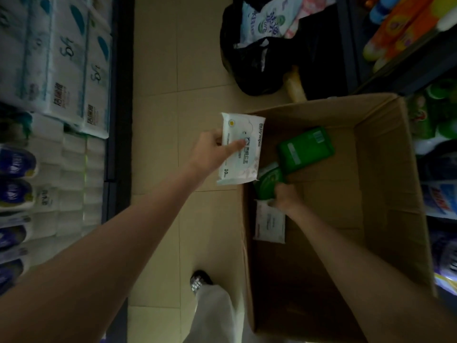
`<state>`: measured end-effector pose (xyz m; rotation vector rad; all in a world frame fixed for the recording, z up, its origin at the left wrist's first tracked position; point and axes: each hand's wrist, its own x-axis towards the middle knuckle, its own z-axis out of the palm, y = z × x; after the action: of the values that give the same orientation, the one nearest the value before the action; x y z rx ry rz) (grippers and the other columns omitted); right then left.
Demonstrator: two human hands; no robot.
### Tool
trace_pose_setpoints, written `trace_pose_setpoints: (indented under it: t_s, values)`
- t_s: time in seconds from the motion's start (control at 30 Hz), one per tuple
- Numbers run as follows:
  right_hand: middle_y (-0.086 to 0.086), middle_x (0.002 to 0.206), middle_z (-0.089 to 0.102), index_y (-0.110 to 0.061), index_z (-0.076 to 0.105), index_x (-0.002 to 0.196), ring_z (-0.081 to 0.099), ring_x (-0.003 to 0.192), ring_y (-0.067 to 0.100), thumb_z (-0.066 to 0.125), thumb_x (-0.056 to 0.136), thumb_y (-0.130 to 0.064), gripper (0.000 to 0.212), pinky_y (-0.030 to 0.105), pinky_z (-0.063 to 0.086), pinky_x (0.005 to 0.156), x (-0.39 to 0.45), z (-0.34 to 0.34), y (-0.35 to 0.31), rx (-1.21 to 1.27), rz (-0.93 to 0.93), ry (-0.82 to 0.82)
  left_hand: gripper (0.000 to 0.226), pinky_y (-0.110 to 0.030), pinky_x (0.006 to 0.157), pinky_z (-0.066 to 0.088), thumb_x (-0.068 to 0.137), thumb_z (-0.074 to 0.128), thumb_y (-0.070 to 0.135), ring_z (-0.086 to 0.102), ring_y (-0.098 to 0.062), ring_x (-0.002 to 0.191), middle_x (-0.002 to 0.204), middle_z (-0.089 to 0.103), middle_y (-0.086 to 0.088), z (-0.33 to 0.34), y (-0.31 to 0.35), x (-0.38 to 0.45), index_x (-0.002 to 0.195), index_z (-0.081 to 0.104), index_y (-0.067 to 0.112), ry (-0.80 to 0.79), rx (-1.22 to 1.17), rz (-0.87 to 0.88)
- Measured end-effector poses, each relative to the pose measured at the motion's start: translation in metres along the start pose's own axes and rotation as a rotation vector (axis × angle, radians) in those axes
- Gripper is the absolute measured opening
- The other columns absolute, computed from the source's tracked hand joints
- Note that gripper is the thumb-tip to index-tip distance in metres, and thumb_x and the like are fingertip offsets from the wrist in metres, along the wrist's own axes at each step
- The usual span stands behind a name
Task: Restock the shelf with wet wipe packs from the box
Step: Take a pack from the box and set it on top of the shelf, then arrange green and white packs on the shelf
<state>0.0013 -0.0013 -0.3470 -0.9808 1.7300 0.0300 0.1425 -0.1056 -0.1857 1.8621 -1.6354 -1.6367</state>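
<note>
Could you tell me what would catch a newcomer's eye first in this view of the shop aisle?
Most striking is the white baby wipes pack held up by the left hand at the centre, just over the near-left edge of the open cardboard box. Inside the box, the right hand grips a green pack, with a second green pack beyond it and another white pack against the left wall.

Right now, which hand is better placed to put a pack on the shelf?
Left. The left hand already holds the white baby-wipes pack outside the box, nearer the shelf. The right hand is down inside the box on a green pack.
</note>
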Motion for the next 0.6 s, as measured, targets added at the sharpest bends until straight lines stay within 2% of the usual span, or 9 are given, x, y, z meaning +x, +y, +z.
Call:
trace_pose_setpoints:
  t_s: [0.1, 0.2, 0.3, 0.37, 0.47, 0.53, 0.6]
  values:
    - [0.013, 0.13, 0.05, -0.004, 0.042, 0.132, 0.052, 0.117, 0.026, 0.064, 0.082, -0.003, 0.055, 0.022, 0.044, 0.086, -0.011, 0.008, 0.022, -0.048, 0.066, -0.108, 0.022, -0.012, 0.061, 0.053, 0.087, 0.061, 0.023, 0.063, -0.005, 0.075, 0.094, 0.066, 0.001, 0.0, -0.006, -0.006, 0.104, 0.063, 0.009, -0.018, 0.009, 0.009]
    - [0.013, 0.118, 0.061, -0.002, 0.062, 0.115, 0.058, 0.107, 0.025, 0.064, 0.08, -0.001, 0.035, 0.022, 0.046, 0.082, -0.015, 0.011, 0.027, -0.039, 0.088, -0.14, 0.021, -0.011, 0.059, 0.053, 0.086, 0.062, 0.023, 0.063, -0.004, 0.073, 0.091, 0.066, 0.002, -0.004, -0.01, -0.014, 0.102, 0.064, 0.01, -0.038, 0.058, 0.023]
    - [0.015, 0.097, 0.066, 0.004, 0.069, 0.094, 0.06, 0.085, 0.021, 0.062, 0.079, 0.007, 0.017, 0.03, 0.048, 0.083, -0.02, -0.011, 0.02, 0.022, -0.017, -0.068, 0.028, -0.029, 0.076, 0.057, 0.086, 0.062, 0.024, 0.068, -0.019, 0.088, 0.104, 0.069, -0.007, -0.007, -0.012, -0.023, 0.108, 0.063, 0.006, -0.073, 0.132, 0.01]
    - [0.01, 0.089, 0.063, 0.004, 0.07, 0.092, 0.055, 0.083, 0.014, 0.059, 0.083, 0.007, 0.015, 0.028, 0.044, 0.081, -0.036, -0.045, 0.002, -0.027, -0.166, -0.015, 0.028, -0.029, 0.075, 0.056, 0.087, 0.061, 0.024, 0.068, -0.021, 0.09, 0.105, 0.069, -0.008, -0.01, -0.01, -0.027, 0.108, 0.063, 0.006, -0.091, 0.146, 0.001]
    - [0.002, 0.093, 0.057, -0.001, 0.067, 0.1, 0.051, 0.091, 0.012, 0.055, 0.089, -0.002, 0.016, 0.02, 0.04, 0.073, -0.076, -0.108, -0.039, -0.087, -0.337, 0.039, 0.021, -0.017, 0.063, 0.049, 0.087, 0.061, 0.022, 0.065, -0.016, 0.085, 0.101, 0.068, -0.005, -0.014, -0.004, -0.032, 0.102, 0.064, 0.007, -0.093, 0.047, -0.028]
    - [0.002, 0.09, 0.058, -0.004, 0.063, 0.098, 0.053, 0.084, 0.011, 0.054, 0.09, -0.004, 0.013, 0.012, 0.041, 0.064, -0.106, -0.15, -0.064, -0.053, -0.391, 0.051, 0.013, -0.018, 0.064, 0.046, 0.088, 0.06, 0.019, 0.064, -0.018, 0.089, 0.101, 0.069, -0.005, -0.016, 0.001, -0.035, 0.095, 0.064, 0.01, -0.098, -0.035, -0.073]
    - [0.001, 0.086, 0.059, -0.009, 0.059, 0.092, 0.055, 0.078, 0.008, 0.052, 0.091, -0.004, 0.008, 0.01, 0.044, 0.062, -0.134, -0.181, -0.083, 0.013, -0.415, 0.028, 0.004, -0.024, 0.068, 0.048, 0.088, 0.059, 0.019, 0.064, -0.019, 0.088, 0.099, 0.068, -0.003, -0.016, 0.004, -0.037, 0.088, 0.061, 0.016, -0.113, -0.064, -0.125]
